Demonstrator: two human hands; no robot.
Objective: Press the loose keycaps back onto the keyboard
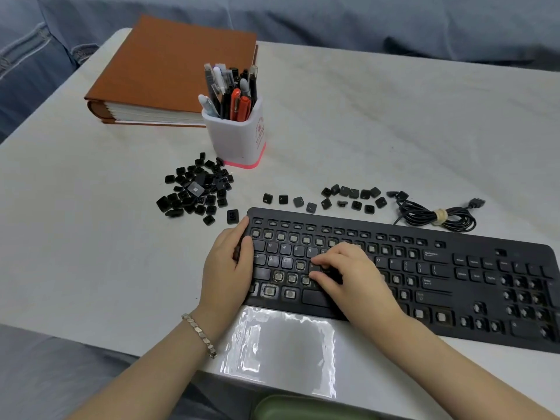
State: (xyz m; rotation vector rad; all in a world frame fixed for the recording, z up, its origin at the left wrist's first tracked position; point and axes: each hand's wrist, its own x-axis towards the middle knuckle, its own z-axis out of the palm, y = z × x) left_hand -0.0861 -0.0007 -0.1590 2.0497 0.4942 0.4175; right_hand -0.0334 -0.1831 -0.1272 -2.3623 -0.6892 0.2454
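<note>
left hand (228,262) grips the keyboard (472,242) at its left end, thumb on top, steadying it. right hand (348,274) has bent fingers pushed down on the home row just right of the f key (312,266); whether a cap sits pinched under them i cannot tell. many sockets are bare. the keyboard runs left to right across the table (363,131). loose caps (353,197) lie just beyond its far edge, straight ahead of the right hand, which is nearer; a bigger pile (197,189) sits far-left.

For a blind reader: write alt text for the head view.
A right hand presses beside the F key of a half-stripped keyboard; the left hand holds its left end. Loose keycaps, a pen cup, binder and cable lie behind.
</note>
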